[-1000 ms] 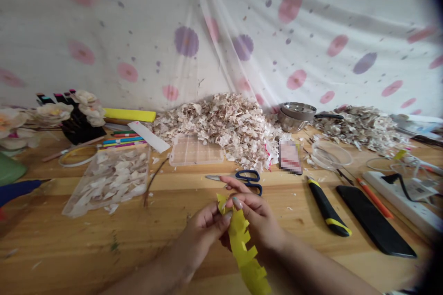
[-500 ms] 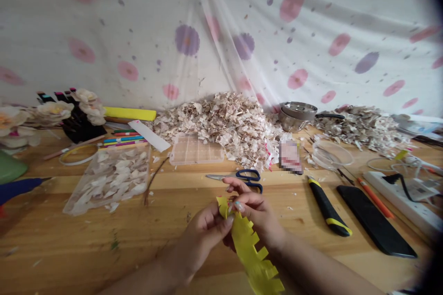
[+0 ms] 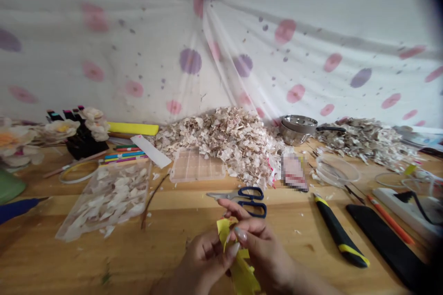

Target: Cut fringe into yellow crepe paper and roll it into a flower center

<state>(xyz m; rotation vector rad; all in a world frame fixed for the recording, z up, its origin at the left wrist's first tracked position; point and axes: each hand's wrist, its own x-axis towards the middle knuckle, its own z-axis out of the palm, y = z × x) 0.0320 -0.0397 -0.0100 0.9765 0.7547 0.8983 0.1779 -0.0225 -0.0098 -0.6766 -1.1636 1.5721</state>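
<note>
A yellow fringed paper strip runs between my two hands, its lower end hanging out of the bottom of the picture. My left hand is closed on it, thumb pressed near the upper end. From the other side my right hand pinches the same part with thumb and index finger, the other fingers raised. What lies between the fingertips is mostly hidden. Just beyond my hands, blue-handled scissors lie on the wooden table, blades pointing left.
Rightward lie a black-and-yellow utility knife, a black slab like a phone, an orange pen and a white power strip. Pale flakes are heaped behind, beside metal bowls. A petal-filled tray stands left.
The view has tilted up, so the hands and table sit lower in the picture. Both hands still grip the yellow strip close together, and less of its hanging end shows.
</note>
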